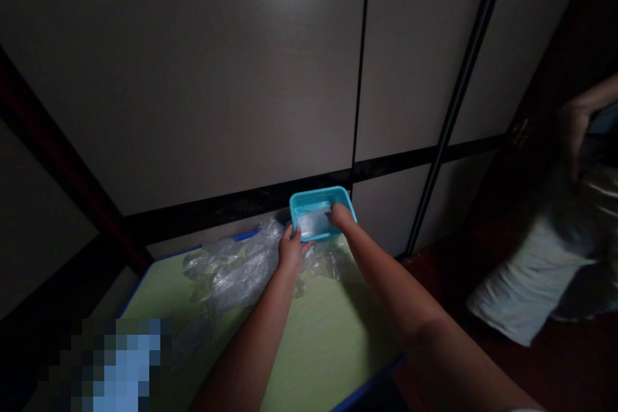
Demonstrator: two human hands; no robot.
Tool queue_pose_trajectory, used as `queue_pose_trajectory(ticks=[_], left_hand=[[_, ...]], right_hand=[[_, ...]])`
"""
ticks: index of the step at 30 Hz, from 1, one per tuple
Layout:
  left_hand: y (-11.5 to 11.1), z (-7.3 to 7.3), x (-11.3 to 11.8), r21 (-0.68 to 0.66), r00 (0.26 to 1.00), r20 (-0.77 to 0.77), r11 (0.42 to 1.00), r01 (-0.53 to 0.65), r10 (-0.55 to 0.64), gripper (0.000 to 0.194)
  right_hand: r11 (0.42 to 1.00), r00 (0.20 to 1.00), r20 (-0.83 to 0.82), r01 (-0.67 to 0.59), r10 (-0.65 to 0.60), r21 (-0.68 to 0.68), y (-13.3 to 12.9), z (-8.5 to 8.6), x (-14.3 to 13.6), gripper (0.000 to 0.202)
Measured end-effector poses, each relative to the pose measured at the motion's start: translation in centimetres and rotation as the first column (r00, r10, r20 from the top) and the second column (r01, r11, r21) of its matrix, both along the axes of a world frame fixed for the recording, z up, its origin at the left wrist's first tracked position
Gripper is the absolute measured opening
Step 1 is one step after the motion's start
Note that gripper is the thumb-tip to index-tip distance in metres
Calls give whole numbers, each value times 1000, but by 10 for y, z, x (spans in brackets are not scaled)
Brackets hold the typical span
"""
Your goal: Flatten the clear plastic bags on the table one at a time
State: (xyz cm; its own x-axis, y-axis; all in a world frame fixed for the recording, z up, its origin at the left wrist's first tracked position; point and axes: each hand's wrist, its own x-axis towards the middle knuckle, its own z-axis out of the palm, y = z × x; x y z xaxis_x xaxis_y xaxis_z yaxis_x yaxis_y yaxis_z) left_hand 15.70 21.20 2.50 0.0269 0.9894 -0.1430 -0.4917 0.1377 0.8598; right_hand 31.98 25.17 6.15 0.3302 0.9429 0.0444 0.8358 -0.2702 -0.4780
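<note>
A small turquoise plastic bin with rounded corners is tilted toward me above the far edge of the table. My left hand grips its near left corner, with the thumb over the rim and the fingers below. Inside the bin, my right hand reaches in over the right side with its fingers curled; whatever they pinch is hidden. A whitish flat piece covers the bin's bottom. Crumpled clear plastic bags lie under and left of the bin.
The yellow-green table has a blue edge and stands against large panelled cabinet doors. At the right, another person's hand hangs near a pale whitish cloth or sack over a dark red floor. A pixelated patch covers the lower left.
</note>
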Motion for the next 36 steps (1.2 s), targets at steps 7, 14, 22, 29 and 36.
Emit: queue_pose_trajectory(ticks=[7,14,22,29,36], left_hand=[[-1,1,0,10,1000,-5,1000,-4,4,26],[2,-1,0,11,1000,4,1000,-8,8,31],[2,-1,-1,22,1000,16,1000,16,-16,26],[3,-2,-1,18,1000,10,1000,15,-15,31],[3,-3,0,24,1000,5,1000,10,-10,32]], right_hand=[[998,993,99,-53,56,-25,4,8,0,34],[965,961,86,-261,261,-12,3,14,3,33],[899,906,132,-419,403,130,-20,25,15,10],[933,928,124,-358,352,28,-1,19,16,26],[961,959,90,-262,269,-91,23,21,9,33]])
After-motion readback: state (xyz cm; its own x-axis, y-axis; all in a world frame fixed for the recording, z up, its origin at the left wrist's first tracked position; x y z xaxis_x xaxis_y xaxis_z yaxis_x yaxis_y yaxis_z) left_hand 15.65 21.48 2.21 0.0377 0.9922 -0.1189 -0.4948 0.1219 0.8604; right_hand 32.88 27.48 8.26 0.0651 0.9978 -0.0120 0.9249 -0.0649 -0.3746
